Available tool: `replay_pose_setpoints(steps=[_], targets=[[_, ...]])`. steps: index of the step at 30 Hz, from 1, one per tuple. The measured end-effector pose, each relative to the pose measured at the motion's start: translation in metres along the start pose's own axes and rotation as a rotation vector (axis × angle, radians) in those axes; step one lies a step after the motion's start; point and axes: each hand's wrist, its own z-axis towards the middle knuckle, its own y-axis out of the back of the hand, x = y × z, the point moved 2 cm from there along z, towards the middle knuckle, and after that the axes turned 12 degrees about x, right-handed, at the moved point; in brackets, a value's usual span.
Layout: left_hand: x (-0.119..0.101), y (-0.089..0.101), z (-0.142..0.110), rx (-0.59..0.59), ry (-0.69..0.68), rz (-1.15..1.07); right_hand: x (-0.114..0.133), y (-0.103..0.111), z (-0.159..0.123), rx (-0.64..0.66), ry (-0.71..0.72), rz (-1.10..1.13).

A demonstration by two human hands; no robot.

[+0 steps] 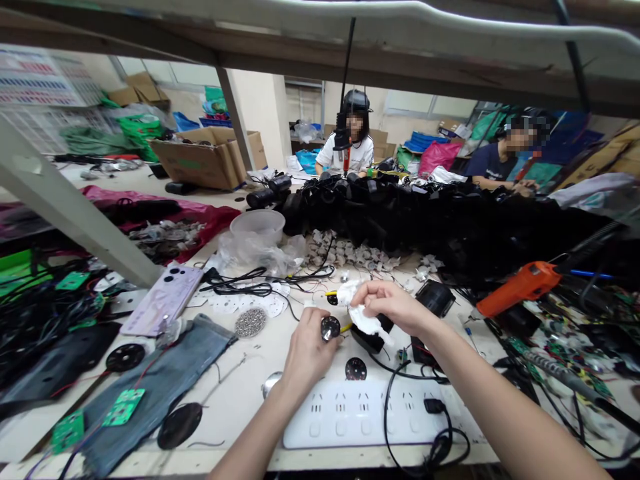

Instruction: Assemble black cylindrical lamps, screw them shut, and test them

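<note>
My left hand [307, 350] grips a small round black speaker-like part [331, 327] with a shiny face, held above the white table. My right hand [393, 305] pinches a crumpled white cloth or tissue [361, 313] just right of that part, and the two hands nearly touch. A thin yellow piece [346, 327] shows between the hands. Below them lies a white power strip [365, 413] with a black plug [434, 405] in it, and a round black disc [355, 368] rests just behind the strip.
A lilac phone [163, 299] and denim cloth [165, 380] with green circuit boards [123, 407] lie left. An orange tool [520, 287] sits right. A heap of black parts [425, 213] fills the back. Two people sit across the table. A slanted metal strut [75, 213] crosses the left.
</note>
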Motion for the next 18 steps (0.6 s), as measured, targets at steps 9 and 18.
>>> replay_pose_setpoints(steps=[9,18], targets=[[-0.020,0.005,0.002,0.001,-0.125,-0.119,-0.011,-0.009,0.007,0.041,-0.074,0.062],[-0.020,0.002,0.000,0.021,-0.135,-0.154,-0.039,-0.006,0.013,-0.169,-0.073,-0.210]])
